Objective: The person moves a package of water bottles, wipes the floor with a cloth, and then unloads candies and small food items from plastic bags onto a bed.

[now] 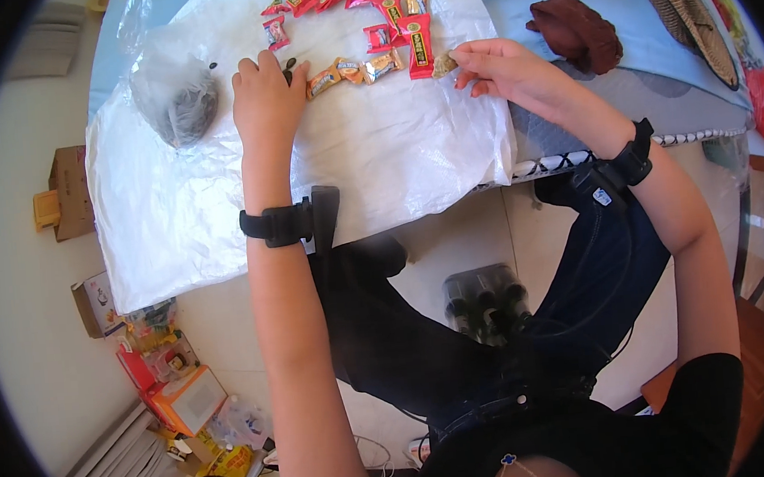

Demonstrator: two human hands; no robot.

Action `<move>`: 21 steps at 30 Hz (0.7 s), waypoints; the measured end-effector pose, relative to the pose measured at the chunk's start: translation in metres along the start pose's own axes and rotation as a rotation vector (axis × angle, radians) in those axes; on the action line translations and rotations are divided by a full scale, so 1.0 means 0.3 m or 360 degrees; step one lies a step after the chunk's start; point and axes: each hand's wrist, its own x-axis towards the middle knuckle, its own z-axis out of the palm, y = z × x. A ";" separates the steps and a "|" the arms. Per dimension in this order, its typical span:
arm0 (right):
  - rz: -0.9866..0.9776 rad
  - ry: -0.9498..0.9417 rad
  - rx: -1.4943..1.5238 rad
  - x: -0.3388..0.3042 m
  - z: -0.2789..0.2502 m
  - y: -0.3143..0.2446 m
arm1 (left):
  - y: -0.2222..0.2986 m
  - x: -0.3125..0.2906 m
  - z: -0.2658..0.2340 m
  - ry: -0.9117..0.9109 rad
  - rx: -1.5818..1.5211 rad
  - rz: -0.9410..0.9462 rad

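Note:
Wrapped candies lie in a loose ring on a white plastic-covered tabletop [376, 163]. Red packets [420, 49] form its top and right side, and gold-orange candies [325, 80] run along its lower edge. Inside the ring's left side, my left hand [265, 95] rests palm down with fingers apart, a few small dark pieces [289, 66] lying between its thumb and index finger. At the ring's lower right corner, my right hand [512, 71] pinches a small olive-gold lump [444, 65] by its edge, against the end of a red packet. The lump's exact kind is unclear.
A clear bag of dark contents [179, 106] sits left of my left hand, with one dark piece [212, 65] beside it. To the right lie a brown cloth bundle [574, 35] and a woven hat-like item [683, 13]. Bottles in wrap [487, 302] stand on the floor between my legs.

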 end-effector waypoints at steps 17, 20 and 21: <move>-0.0047 -0.0023 -0.0038 -0.003 0.007 -0.001 | -0.147 0.027 -0.029 -0.0224 -0.0466 -0.0402; -0.0054 -0.0018 -0.0027 -0.006 0.005 -0.002 | -0.165 0.022 -0.042 -0.0149 -0.0374 -0.0352; -0.0060 -0.0042 -0.0030 -0.001 -0.003 0.002 | -0.163 0.020 -0.045 -0.0146 -0.0346 -0.0356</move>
